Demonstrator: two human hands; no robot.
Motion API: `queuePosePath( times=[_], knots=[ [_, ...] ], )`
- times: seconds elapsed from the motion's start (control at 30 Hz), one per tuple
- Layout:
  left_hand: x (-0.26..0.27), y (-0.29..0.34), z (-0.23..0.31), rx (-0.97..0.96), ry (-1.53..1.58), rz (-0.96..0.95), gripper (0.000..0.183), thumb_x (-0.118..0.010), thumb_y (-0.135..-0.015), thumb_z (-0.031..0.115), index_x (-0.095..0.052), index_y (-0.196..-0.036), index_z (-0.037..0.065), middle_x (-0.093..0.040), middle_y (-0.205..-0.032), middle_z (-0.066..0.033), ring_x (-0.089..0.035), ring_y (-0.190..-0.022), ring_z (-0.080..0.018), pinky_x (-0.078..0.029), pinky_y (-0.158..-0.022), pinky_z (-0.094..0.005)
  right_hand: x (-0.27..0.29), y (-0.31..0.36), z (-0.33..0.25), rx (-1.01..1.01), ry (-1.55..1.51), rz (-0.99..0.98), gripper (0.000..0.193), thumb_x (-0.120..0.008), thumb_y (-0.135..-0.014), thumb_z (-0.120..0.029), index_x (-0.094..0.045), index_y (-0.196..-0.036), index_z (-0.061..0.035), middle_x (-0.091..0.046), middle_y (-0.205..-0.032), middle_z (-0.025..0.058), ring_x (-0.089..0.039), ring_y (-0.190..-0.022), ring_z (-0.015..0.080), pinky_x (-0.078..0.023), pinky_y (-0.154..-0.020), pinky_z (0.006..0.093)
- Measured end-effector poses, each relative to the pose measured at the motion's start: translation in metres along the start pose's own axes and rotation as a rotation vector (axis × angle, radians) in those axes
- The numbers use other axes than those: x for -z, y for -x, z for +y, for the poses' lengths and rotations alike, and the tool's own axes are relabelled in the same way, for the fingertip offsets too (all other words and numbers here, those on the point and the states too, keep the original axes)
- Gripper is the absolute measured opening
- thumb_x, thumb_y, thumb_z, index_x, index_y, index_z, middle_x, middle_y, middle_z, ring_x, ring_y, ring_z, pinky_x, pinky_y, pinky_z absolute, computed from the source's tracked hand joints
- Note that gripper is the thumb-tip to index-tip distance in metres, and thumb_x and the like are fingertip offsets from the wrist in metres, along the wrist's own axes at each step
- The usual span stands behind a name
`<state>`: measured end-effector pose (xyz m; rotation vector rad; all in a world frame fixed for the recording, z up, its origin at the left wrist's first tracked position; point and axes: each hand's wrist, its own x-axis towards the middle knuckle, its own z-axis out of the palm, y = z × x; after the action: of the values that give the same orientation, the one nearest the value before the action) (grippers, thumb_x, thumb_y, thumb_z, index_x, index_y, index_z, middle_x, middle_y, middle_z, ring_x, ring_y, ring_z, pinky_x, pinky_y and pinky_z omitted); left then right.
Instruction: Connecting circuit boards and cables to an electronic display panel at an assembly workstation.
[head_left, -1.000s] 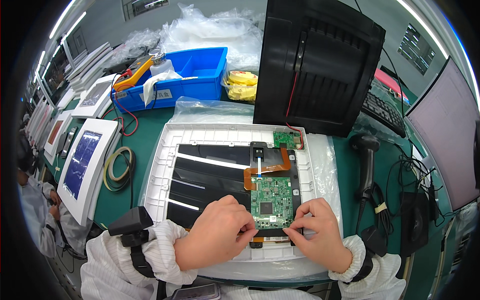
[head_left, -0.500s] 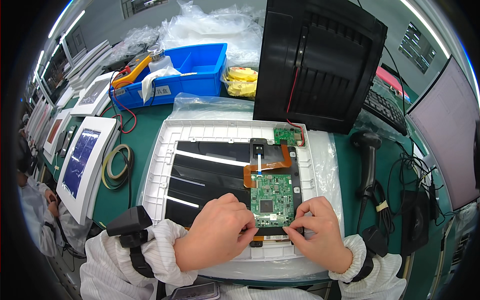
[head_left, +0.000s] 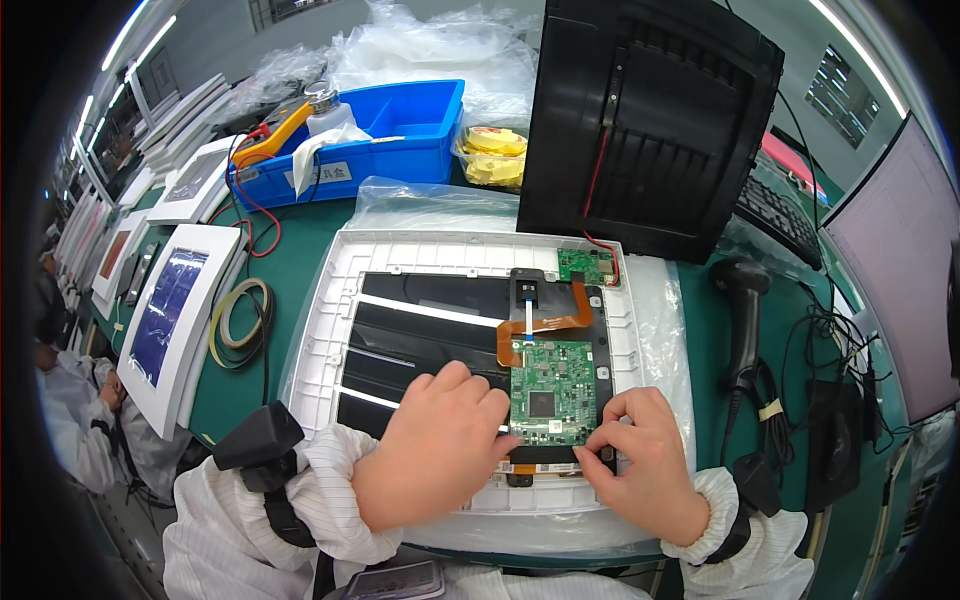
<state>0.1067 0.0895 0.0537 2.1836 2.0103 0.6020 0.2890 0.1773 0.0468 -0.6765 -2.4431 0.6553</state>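
Note:
A green circuit board (head_left: 560, 375) lies on the black back of a display panel (head_left: 420, 325), inside a white plastic frame (head_left: 322, 345). My left hand (head_left: 440, 445) is at the board's lower left corner, fingers curled and thumb against the edge. With thumb and index finger, my right hand (head_left: 640, 455) pinches the lower right corner. An orange flat ribbon cable (head_left: 548, 324) runs from the board's upper left to a smaller green board (head_left: 588, 265) in the frame's top right corner. A narrow white flat cable (head_left: 529, 315) goes up from the board's top edge.
Behind the frame stand a blue divided bin (head_left: 410, 165) and a large black plastic housing (head_left: 640, 130). A barcode scanner (head_left: 742, 320), cables and a monitor (head_left: 895, 260) are at right. Tape rolls (head_left: 240, 320) and white framed panels (head_left: 165, 320) lie at left. Clear plastic sheeting lies underneath.
My left hand has shifted slightly up along the board's left edge, its thumb now on the lower left corner. My right hand keeps its pinch. The whole view has shifted a little.

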Motion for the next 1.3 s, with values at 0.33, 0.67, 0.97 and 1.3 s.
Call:
queuePosePath(
  times=[0.33,0.67,0.97,1.3],
  knots=[
    [0.008,0.033,0.013,-0.123,-0.044,-0.074,0.034,-0.069,-0.063,0.019,-0.057,-0.093,0.009,-0.050,-0.083,-0.0036,-0.047,-0.084,-0.0202,-0.035,-0.068,-0.0321,-0.002,0.001,0.003,-0.027,-0.007,-0.026,0.012,-0.068,-0.058,-0.003,-0.056,-0.060,-0.0039,-0.046,-0.073,0.0073,-0.044,-0.074,0.0237,-0.036,-0.062,0.0320],
    [-0.003,0.036,0.025,-0.171,-0.090,-0.049,0.043,-0.058,-0.074,0.034,-0.055,-0.107,0.006,-0.046,-0.088,-0.0027,-0.042,-0.084,-0.0158,-0.033,-0.069,-0.0287,-0.004,-0.001,-0.003,-0.023,0.089,-0.061,0.011,-0.064,-0.064,-0.007,-0.053,-0.064,-0.0040,-0.044,-0.072,0.0072,-0.044,-0.073,0.0242,-0.035,-0.063,0.0339],
    [-0.009,0.033,0.027,-0.142,-0.113,-0.082,0.049,-0.057,-0.074,0.039,-0.054,-0.112,0.008,-0.045,-0.090,-0.0064,-0.039,-0.088,-0.0222,-0.031,-0.077,-0.0347,-0.001,0.000,-0.004,0.000,0.240,-0.150,0.008,-0.060,-0.067,-0.006,-0.053,-0.067,-0.0023,-0.043,-0.076,0.0101,-0.043,-0.077,0.0260,-0.036,-0.064,0.0354],
    [-0.008,0.034,0.029,-0.126,-0.135,-0.064,0.052,-0.059,-0.072,0.042,-0.054,-0.111,0.008,-0.044,-0.093,-0.0074,-0.038,-0.090,-0.0223,-0.029,-0.079,-0.0354,0.014,0.012,0.000,0.162,0.307,-0.113,0.016,-0.059,-0.065,-0.007,-0.056,-0.079,0.0006,-0.050,-0.087,0.0129,-0.049,-0.084,0.0267,-0.040,-0.067,0.0351]
  ],
)
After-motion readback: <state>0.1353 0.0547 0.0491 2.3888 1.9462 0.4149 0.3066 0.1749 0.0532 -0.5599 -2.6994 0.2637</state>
